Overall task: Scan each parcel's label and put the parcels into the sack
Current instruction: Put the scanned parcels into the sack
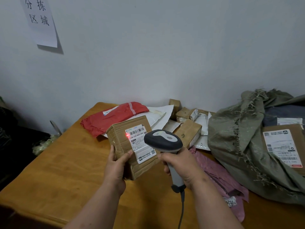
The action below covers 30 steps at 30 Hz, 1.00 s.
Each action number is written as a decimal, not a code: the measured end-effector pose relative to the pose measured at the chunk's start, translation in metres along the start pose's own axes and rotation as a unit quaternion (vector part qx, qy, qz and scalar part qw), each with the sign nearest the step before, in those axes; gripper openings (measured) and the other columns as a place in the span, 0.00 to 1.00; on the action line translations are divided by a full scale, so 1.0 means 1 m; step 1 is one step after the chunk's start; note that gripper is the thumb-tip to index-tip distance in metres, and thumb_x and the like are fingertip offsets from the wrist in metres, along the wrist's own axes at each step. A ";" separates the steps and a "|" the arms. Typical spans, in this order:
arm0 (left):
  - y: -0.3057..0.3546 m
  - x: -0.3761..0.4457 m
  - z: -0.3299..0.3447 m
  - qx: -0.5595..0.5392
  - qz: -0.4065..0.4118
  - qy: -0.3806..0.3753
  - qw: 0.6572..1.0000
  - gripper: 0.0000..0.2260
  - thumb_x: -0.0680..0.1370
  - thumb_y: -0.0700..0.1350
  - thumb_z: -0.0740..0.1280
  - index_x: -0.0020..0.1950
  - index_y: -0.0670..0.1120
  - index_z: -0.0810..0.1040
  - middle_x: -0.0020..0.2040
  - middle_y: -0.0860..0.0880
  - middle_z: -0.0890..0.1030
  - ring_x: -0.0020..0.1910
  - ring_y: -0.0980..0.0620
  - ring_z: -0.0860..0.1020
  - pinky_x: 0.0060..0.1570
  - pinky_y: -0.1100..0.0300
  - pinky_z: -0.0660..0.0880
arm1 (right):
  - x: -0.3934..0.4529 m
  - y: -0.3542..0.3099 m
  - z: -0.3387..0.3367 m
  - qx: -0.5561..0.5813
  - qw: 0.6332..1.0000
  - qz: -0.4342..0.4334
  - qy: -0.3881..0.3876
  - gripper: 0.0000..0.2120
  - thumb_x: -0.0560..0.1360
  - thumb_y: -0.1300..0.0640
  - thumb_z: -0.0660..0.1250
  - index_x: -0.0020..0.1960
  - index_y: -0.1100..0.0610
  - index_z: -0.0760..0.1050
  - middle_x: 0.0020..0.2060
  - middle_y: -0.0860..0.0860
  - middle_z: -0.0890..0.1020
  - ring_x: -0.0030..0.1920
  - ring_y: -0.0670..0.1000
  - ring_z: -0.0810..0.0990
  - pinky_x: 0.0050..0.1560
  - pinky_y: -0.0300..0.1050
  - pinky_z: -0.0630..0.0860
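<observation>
From the head view, my left hand point(116, 164) grips a cardboard parcel point(132, 146) by its near corner, thumb on top, holding it above the wooden table point(69, 171). My right hand point(179, 166) is wrapped round the handle of the scanner point(163, 140), whose red dot falls on the parcel's label point(140, 142). The green sack point(244, 146) lies open to the right, a boxed parcel point(283, 146) inside.

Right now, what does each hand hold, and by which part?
Left hand holds the box by its near left corner. Right hand holds the scanner by its handle.
</observation>
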<state>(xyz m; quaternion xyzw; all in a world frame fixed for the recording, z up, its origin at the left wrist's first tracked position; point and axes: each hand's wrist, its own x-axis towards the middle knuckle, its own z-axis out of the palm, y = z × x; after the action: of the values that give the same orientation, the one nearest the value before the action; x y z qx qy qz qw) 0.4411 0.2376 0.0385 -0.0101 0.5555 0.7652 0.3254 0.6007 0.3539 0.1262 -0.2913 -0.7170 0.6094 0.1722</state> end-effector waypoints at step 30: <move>-0.005 -0.021 0.011 -0.001 0.003 -0.001 1.000 0.46 0.63 0.45 0.78 0.76 0.66 0.62 0.56 0.55 0.82 0.49 0.54 0.80 0.37 0.54 0.74 | -0.015 0.001 -0.014 0.016 1.000 -0.003 0.001 0.05 0.75 0.59 0.73 0.47 0.61 0.81 0.29 0.50 0.79 0.31 0.48 0.77 0.33 0.43 0.76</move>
<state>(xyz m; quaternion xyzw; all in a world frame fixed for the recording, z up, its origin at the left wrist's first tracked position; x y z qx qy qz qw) 0.4639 0.2374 0.0466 -0.0078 0.5547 0.7665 0.3235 0.6207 0.3558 0.1297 -0.2870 -0.7077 0.6203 0.1792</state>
